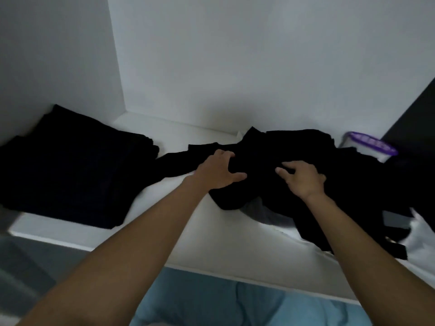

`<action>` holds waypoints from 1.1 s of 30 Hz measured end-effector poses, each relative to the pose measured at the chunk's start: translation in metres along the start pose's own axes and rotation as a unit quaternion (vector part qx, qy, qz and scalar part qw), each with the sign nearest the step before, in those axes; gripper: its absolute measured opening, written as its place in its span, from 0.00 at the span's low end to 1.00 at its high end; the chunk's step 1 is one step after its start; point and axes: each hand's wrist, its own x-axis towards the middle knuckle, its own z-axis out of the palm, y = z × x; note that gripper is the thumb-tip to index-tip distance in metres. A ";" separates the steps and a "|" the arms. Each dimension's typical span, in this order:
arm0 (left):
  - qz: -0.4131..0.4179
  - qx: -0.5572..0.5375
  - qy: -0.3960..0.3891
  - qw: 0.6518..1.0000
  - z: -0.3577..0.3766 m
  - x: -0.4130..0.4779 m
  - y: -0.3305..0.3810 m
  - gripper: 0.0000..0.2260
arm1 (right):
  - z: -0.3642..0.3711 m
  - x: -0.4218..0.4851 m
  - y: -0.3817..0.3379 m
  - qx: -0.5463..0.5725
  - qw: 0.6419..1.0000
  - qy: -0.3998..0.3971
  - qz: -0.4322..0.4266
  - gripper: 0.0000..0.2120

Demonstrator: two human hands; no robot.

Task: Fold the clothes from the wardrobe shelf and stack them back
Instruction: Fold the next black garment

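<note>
A white wardrobe shelf fills the view, closed in by white walls at the back and left, in dim light. At its left end lies a stack of folded black clothes, flat and squared, reaching to the shelf's front edge. To the right, a loose heap of black clothes sprawls across the shelf, with one strip trailing left toward the stack and other parts hanging over the front edge. A grey garment shows from under the heap near the edge. Behind the heap, at the right rear, stands a white container with a purple lid.

Both arms reach into the heap. The left hand lies on the dark cloth with fingers spread and bent, the fingertips digging into the fabric; whether it has actually gathered a fold cannot be told. The right hand rests just beside it on the same heap, fingers bent and pressing into the cloth, thumb side hidden.

By the look of it, the task is partly done: one pile is folded and stacked, while the heap on the right is unfolded. The step in hand seems to be picking out the next garment from that heap.
</note>
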 end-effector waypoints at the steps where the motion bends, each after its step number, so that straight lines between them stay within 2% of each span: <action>1: -0.005 0.013 0.023 1.000 0.010 0.008 0.007 0.35 | 0.003 -0.001 0.004 0.022 0.999 0.038 -0.023 0.16; 3: -0.014 0.028 0.078 0.996 0.022 0.019 0.016 0.29 | 0.008 -0.002 0.008 0.058 0.992 0.096 -0.053 0.12; 5: -0.007 0.008 0.111 0.994 0.025 0.025 0.021 0.20 | 0.011 -0.003 0.011 0.098 0.985 0.136 -0.049 0.12; 8: 0.013 -0.014 0.153 0.988 0.023 0.026 0.024 0.07 | 0.011 0.001 0.015 0.227 0.959 0.169 -0.023 0.12; 10: 0.027 -0.023 0.167 0.985 0.019 0.024 0.025 0.07 | 0.006 0.006 0.017 0.344 0.925 0.161 -0.004 0.09; 13: 0.036 -0.076 0.203 0.976 0.008 0.016 0.030 0.08 | -0.005 0.007 0.013 0.428 0.886 0.179 -0.009 0.18; 16: 0.034 -0.185 0.230 0.955 -0.014 0.000 0.043 0.10 | -0.026 -0.002 -0.005 0.516 0.838 0.178 -0.008 0.14; 18: 0.016 -0.295 0.177 0.939 -0.029 -0.017 0.050 0.11 | -0.046 -0.015 -0.023 0.612 0.780 0.131 -0.014 0.15; 19: -0.002 -0.363 0.123 0.924 -0.036 -0.027 0.052 0.11 | -0.055 -0.023 -0.030 0.653 0.750 0.099 -0.037 0.16; 20: -0.030 -0.438 0.056 0.897 -0.041 -0.036 0.050 0.11 | -0.063 -0.034 -0.037 0.681 0.726 0.064 -0.066 0.16; 21: -0.065 -0.510 -0.013 0.858 -0.047 -0.045 0.048 0.12 | -0.069 -0.047 -0.043 0.688 0.719 0.030 -0.096 0.15; 22: -0.097 -0.558 -0.077 0.821 -0.052 -0.055 0.045 0.18 | -0.072 -0.062 -0.048 0.667 0.734 0.001 -0.128 0.14; 23: -0.116 -0.587 -0.134 0.790 -0.057 -0.064 0.042 0.26 | -0.072 -0.080 -0.052 0.622 0.766 -0.023 -0.163 0.13; 25: -0.128 -0.609 -0.196 0.757 -0.058 -0.079 0.041 0.37 | -0.062 -0.117 -0.058 0.497 0.836 -0.071 -0.224 0.12; 26: -0.132 -0.597 -0.197 0.766 -0.054 -0.087 0.043 0.35 | -0.053 -0.134 -0.060 0.440 0.860 -0.098 -0.240 0.11; 27: -0.135 -0.581 -0.188 0.781 -0.048 -0.096 0.047 0.29 | -0.043 -0.152 -0.061 0.392 0.877 -0.120 -0.249 0.10; 29: -0.140 -0.567 -0.135 0.800 -0.031 -0.111 0.053 0.12 | -0.025 -0.184 -0.060 0.328 0.899 -0.144 -0.252 0.08; 30: -0.145 -0.577 -0.104 0.797 -0.022 -0.118 0.052 0.09 | -0.018 -0.199 -0.057 0.314 0.907 -0.144 -0.241 0.08; 33: -0.128 -0.652 -0.062 0.745 -0.008 -0.142 0.042 0.12 | -0.005 -0.235 -0.043 0.325 0.925 -0.089 -0.176 0.10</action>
